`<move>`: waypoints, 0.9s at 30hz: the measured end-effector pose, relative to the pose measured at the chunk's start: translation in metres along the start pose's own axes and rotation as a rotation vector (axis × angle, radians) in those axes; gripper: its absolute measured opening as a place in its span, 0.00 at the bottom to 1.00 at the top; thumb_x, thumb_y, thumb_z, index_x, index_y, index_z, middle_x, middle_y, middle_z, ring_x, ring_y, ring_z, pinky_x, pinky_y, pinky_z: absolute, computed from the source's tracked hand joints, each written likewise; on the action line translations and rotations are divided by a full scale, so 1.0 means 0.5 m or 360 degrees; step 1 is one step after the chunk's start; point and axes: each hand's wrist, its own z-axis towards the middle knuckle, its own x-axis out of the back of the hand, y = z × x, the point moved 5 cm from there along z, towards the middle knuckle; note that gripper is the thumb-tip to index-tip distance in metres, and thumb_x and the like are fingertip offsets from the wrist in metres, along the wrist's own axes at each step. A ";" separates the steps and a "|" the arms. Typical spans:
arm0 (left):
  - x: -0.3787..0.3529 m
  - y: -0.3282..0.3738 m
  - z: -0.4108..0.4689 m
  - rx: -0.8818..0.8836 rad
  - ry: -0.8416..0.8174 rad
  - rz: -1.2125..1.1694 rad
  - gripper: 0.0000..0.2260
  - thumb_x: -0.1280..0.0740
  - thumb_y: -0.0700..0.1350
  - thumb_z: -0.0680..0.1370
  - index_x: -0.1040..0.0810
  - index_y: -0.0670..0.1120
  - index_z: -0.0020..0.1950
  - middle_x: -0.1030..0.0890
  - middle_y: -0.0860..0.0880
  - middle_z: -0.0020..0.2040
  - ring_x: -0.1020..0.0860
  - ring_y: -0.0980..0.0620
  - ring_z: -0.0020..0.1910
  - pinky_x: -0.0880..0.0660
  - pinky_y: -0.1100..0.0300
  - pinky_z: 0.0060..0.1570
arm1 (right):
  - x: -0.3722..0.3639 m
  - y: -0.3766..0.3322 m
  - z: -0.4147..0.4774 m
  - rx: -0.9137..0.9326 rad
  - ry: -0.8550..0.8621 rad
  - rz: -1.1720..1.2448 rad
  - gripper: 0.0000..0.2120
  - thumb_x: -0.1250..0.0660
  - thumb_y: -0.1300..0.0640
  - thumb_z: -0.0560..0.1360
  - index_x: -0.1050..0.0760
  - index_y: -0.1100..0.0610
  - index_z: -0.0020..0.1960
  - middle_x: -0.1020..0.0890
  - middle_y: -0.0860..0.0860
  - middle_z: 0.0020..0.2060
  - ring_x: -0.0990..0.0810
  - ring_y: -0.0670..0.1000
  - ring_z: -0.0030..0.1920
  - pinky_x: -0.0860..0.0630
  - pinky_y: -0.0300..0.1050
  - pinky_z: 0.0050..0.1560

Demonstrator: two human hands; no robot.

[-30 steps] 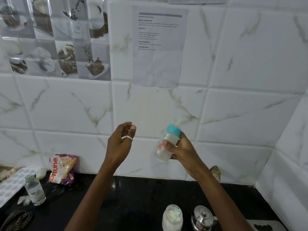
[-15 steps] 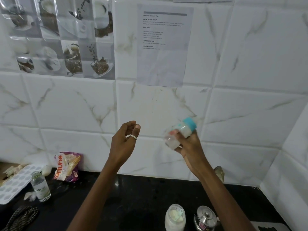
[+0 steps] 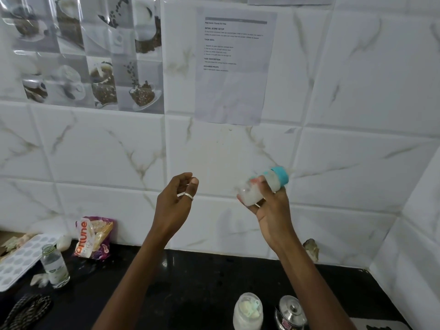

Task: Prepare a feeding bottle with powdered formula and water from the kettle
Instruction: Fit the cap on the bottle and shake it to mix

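Note:
My right hand (image 3: 271, 208) grips a small feeding bottle (image 3: 263, 185) with a teal collar and milky liquid inside. The bottle is raised in front of the tiled wall and tilted, teal end up to the right, and it looks blurred. My left hand (image 3: 177, 198) hangs in the air to its left, fingers loosely curled, a ring on one finger, holding nothing. On the black counter (image 3: 190, 282) below stand a jar of white powder (image 3: 247, 310) with a scoop inside and a small steel kettle (image 3: 290, 312) with its lid on.
At the left of the counter lie a snack packet (image 3: 94, 236), a small clear glass bottle (image 3: 54, 267), a white moulded tray (image 3: 16, 260) and a braided cord (image 3: 26, 310). A paper sheet (image 3: 234, 65) is stuck to the wall tiles.
The bottle in my right hand has tipped from nearly upright to leaning right and moved slightly right, as in shaking. My left hand has stayed raised and empty.

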 end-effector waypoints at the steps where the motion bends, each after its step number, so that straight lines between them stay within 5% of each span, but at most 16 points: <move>1: 0.002 -0.001 0.000 0.0000 0.0003 -0.0002 0.16 0.35 0.59 0.82 0.23 0.55 0.67 0.19 0.61 0.58 0.21 0.63 0.59 0.30 0.71 0.51 | -0.007 0.001 -0.002 -0.0032 -0.0035 -0.0059 0.31 0.22 0.50 0.73 0.31 0.57 0.70 0.17 0.57 0.56 0.17 0.60 0.61 0.18 0.64 0.56; 5: 0.008 0.003 0.001 -0.0006 0.0024 -0.0005 0.16 0.35 0.59 0.82 0.23 0.55 0.67 0.19 0.61 0.58 0.21 0.63 0.58 0.30 0.71 0.51 | -0.023 0.016 -0.019 -0.0155 -0.0309 -0.0566 0.31 0.21 0.47 0.70 0.29 0.51 0.68 0.19 0.58 0.60 0.18 0.58 0.62 0.16 0.59 0.56; 9: 0.004 0.004 -0.003 -0.0015 0.0000 0.0002 0.17 0.35 0.59 0.81 0.23 0.55 0.67 0.19 0.61 0.59 0.22 0.63 0.59 0.30 0.70 0.52 | -0.031 -0.004 -0.020 -0.0050 -0.0103 -0.0154 0.28 0.25 0.50 0.73 0.31 0.56 0.68 0.17 0.57 0.54 0.16 0.60 0.60 0.18 0.66 0.56; 13: 0.007 0.009 -0.003 -0.0016 0.0010 0.0001 0.17 0.35 0.59 0.82 0.23 0.55 0.68 0.19 0.61 0.59 0.21 0.62 0.59 0.29 0.70 0.51 | -0.051 0.019 -0.036 -0.0138 -0.0366 -0.0578 0.31 0.23 0.47 0.71 0.31 0.50 0.70 0.21 0.57 0.61 0.19 0.60 0.63 0.17 0.63 0.57; 17: 0.009 0.006 -0.010 -0.0006 -0.0001 -0.0009 0.17 0.35 0.59 0.81 0.23 0.55 0.67 0.19 0.61 0.59 0.22 0.63 0.59 0.29 0.70 0.52 | -0.038 0.000 -0.037 -0.0044 -0.0139 -0.0103 0.31 0.24 0.51 0.72 0.32 0.53 0.71 0.20 0.55 0.56 0.18 0.59 0.61 0.18 0.66 0.55; 20: 0.016 0.004 -0.012 0.0004 0.0016 -0.0011 0.17 0.35 0.59 0.81 0.23 0.55 0.67 0.19 0.61 0.59 0.21 0.62 0.59 0.29 0.69 0.53 | -0.046 0.019 -0.046 -0.0092 -0.0348 -0.0530 0.29 0.22 0.50 0.72 0.30 0.48 0.68 0.21 0.55 0.58 0.19 0.60 0.64 0.16 0.60 0.56; 25: 0.020 0.010 -0.015 -0.0002 0.0008 -0.0023 0.16 0.35 0.58 0.81 0.23 0.55 0.67 0.19 0.61 0.59 0.21 0.63 0.59 0.30 0.71 0.52 | -0.027 0.005 -0.041 -0.0009 -0.0121 -0.0228 0.36 0.20 0.47 0.69 0.32 0.51 0.71 0.21 0.60 0.61 0.18 0.60 0.62 0.18 0.66 0.55; 27: 0.023 0.010 -0.014 0.0003 0.0014 -0.0028 0.15 0.35 0.58 0.82 0.23 0.55 0.67 0.19 0.61 0.59 0.21 0.64 0.59 0.30 0.72 0.52 | -0.034 0.008 -0.048 -0.0023 -0.0240 -0.0526 0.31 0.22 0.47 0.71 0.31 0.49 0.69 0.20 0.59 0.61 0.18 0.59 0.61 0.16 0.60 0.55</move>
